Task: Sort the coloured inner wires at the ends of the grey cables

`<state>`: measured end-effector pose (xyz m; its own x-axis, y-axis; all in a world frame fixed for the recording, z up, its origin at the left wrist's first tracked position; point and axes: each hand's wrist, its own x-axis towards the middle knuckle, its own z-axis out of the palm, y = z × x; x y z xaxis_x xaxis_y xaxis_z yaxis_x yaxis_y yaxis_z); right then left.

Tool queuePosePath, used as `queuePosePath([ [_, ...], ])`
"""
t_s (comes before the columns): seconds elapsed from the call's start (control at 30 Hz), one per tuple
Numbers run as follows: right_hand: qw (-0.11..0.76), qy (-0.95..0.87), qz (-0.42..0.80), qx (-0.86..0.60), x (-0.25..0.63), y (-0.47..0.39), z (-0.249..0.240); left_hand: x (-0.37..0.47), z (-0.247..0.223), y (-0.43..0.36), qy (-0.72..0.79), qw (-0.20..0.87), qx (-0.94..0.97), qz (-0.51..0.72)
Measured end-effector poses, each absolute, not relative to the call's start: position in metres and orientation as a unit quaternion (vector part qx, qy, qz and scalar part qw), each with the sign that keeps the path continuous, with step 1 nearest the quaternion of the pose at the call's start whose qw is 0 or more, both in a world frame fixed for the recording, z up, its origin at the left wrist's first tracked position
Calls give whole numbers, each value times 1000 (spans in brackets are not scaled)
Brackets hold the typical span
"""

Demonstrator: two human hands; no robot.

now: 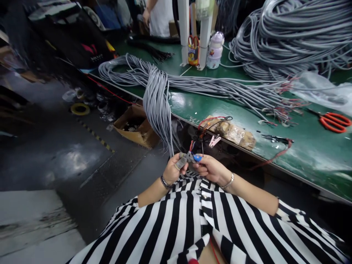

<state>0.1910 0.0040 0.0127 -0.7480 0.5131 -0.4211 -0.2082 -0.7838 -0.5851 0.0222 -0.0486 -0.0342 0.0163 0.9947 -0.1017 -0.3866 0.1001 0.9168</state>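
In front of my striped shirt, my two hands meet at the end of a grey cable. My left hand is closed on it, its thumb in a grey covering. My right hand pinches at the same spot, with a blue covering on its thumb. Thin red and blue wires stick up from between the fingers. The exact grip is partly hidden by the fingers. Just beyond, a bundle of grey cables hangs over the table edge toward my left hand.
On the green table lie orange-handled scissors, dark pliers and a taped block at the edge. A big cable coil and a lilac bottle stand behind. Below is a cardboard box; another person stands across.
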Motion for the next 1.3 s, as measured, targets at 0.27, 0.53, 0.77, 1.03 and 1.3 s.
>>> queuePosePath([
  [0.27,319,-544,648,-426,194,-6,0,15,-23,-47,407,578,357,611],
  [0.53,393,-574,595,-403,200,-9,13,12,-39,-57,438,586,414,541],
  [0.77,329,-433,747,-382,188,-5,17,13,-37,-60,466,579,463,483],
  [1.03,298,-330,812,-378,189,-7,16,19,-33,-60,487,571,462,473],
  [1.3,232,-501,721,-419,195,-5,-7,19,-40,-56,463,560,428,537],
])
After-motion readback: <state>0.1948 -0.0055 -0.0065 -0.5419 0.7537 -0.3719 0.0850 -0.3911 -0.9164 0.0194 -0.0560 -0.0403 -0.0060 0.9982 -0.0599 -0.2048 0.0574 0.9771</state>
